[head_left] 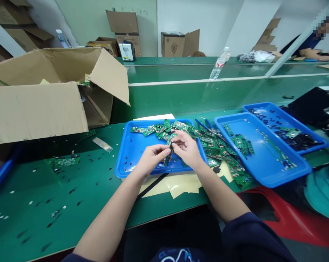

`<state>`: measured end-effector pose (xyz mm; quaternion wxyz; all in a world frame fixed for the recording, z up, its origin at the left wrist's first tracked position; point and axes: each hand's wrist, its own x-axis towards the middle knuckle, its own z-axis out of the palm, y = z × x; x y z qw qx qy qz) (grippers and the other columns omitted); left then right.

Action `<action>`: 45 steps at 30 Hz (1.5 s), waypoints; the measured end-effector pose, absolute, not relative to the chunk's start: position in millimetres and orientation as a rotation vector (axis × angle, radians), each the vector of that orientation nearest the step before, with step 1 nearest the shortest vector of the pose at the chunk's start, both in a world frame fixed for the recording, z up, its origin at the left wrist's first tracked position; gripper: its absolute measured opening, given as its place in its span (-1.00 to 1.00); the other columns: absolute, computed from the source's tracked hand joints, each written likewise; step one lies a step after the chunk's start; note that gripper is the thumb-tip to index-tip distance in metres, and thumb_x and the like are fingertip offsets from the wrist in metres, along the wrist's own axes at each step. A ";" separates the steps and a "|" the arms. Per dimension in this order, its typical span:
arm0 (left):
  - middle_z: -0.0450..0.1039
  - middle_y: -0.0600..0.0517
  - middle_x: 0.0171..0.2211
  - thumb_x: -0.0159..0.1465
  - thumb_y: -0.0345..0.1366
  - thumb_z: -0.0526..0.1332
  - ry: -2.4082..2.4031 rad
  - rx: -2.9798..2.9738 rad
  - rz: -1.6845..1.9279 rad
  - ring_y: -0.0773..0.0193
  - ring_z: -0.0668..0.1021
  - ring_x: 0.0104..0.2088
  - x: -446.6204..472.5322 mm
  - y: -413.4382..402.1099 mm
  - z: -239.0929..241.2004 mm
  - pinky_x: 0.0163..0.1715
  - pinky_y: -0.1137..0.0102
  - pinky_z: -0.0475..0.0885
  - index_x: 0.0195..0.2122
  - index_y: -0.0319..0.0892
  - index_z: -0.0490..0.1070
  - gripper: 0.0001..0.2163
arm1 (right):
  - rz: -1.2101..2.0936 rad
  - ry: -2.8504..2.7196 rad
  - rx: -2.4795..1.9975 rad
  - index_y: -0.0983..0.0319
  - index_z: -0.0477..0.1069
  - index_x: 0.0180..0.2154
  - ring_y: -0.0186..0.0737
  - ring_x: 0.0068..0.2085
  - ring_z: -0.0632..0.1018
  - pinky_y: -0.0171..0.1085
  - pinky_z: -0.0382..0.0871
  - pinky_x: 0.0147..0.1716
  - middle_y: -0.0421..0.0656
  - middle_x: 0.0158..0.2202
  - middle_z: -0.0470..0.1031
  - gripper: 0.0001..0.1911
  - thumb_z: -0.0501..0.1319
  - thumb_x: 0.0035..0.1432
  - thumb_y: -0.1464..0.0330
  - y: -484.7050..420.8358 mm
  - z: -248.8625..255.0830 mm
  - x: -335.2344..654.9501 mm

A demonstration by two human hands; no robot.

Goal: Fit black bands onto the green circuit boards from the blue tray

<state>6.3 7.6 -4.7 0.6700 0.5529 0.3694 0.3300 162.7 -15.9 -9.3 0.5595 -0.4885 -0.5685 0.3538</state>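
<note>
Both of my hands meet over a blue tray [120, 160] on the green table. My left hand [154, 155] and my right hand [186, 146] pinch a narrow green circuit board [167, 159] between them, held roughly upright. Fingers cover its upper end, and any small part there is too tiny to make out. Behind my hands a heap of green circuit boards [153, 130] lies along the tray's far side. More circuit boards [229, 160] are piled on the table right of the tray, with blue-handled pliers [203, 124] among them.
A large open cardboard box [36, 109] stands at the left. Two more blue trays [265, 174] [314, 145] hold boards and small black parts at the right. Yellow paper [180, 185] and a black strap [153, 185] lie by the front edge. A water bottle [219, 65] stands on the ledge.
</note>
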 end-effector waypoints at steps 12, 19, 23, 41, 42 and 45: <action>0.57 -0.10 -0.30 0.11 -0.01 0.28 0.940 1.572 0.814 0.13 0.58 -0.31 -2.8 25.4 -5.5 -0.36 0.32 0.49 -0.18 -0.19 0.54 -0.62 | 0.010 -0.698 -2.148 0.54 0.24 0.08 -0.11 -0.46 0.51 -0.10 0.41 -0.30 0.08 -0.35 0.50 -0.40 0.11 -0.05 0.44 -78.5 -11.2 375.8; 0.56 -0.11 -0.24 0.16 0.01 0.19 1.032 1.777 0.764 0.06 0.57 -0.24 -3.6 28.0 -5.5 -0.21 0.21 0.45 -0.12 -0.21 0.50 -0.58 | -0.009 -0.983 -2.075 0.37 0.48 -0.17 -0.09 -0.28 0.53 -0.07 0.37 -0.11 0.11 -0.15 0.50 -0.62 0.10 0.07 0.28 -116.6 -22.7 331.9; 0.56 -0.11 -0.23 0.15 -0.02 0.19 1.058 1.802 0.782 0.07 0.57 -0.22 -6.1 28.2 -0.1 -0.18 0.20 0.46 -0.12 -0.20 0.49 -0.60 | 0.163 -1.210 -1.997 0.25 0.52 -0.41 -0.19 -0.42 0.52 -0.23 0.45 -0.36 -0.08 -0.37 0.55 -0.69 0.12 0.08 0.18 -135.2 -48.4 282.7; 0.53 -0.05 -0.30 0.26 -0.14 0.12 1.274 2.307 0.730 0.17 0.56 -0.25 -92.9 -75.0 17.6 -0.20 0.29 0.49 -0.29 -0.18 0.48 -0.76 | 0.428 -1.804 -2.634 0.23 0.43 -0.55 -0.05 -0.41 0.54 -0.28 0.12 -0.50 -0.03 -0.51 0.52 -0.71 0.20 0.08 0.19 -116.9 -17.5 291.1; 0.54 -0.08 -0.24 0.25 -0.12 0.14 1.288 2.358 0.677 0.12 0.56 -0.19 -99.4 -81.7 3.7 -0.15 0.23 0.49 -0.24 -0.19 0.48 -0.74 | 0.423 -1.857 -2.654 0.23 0.42 -0.54 -0.03 -0.39 0.54 -0.27 0.12 -0.50 -0.02 -0.49 0.52 -0.70 0.19 0.10 0.18 -114.8 -16.2 291.0; 0.45 -0.23 0.01 0.24 -0.13 0.17 1.320 2.497 0.591 -0.03 0.48 0.03 -113.1 -94.8 -33.5 -0.02 0.07 0.44 -0.03 -0.25 0.42 -0.64 | 0.395 -2.019 -2.741 0.23 0.42 -0.50 0.02 -0.32 0.56 -0.25 0.16 -0.48 0.02 -0.41 0.54 -0.66 0.13 0.15 0.14 -110.3 -11.9 290.1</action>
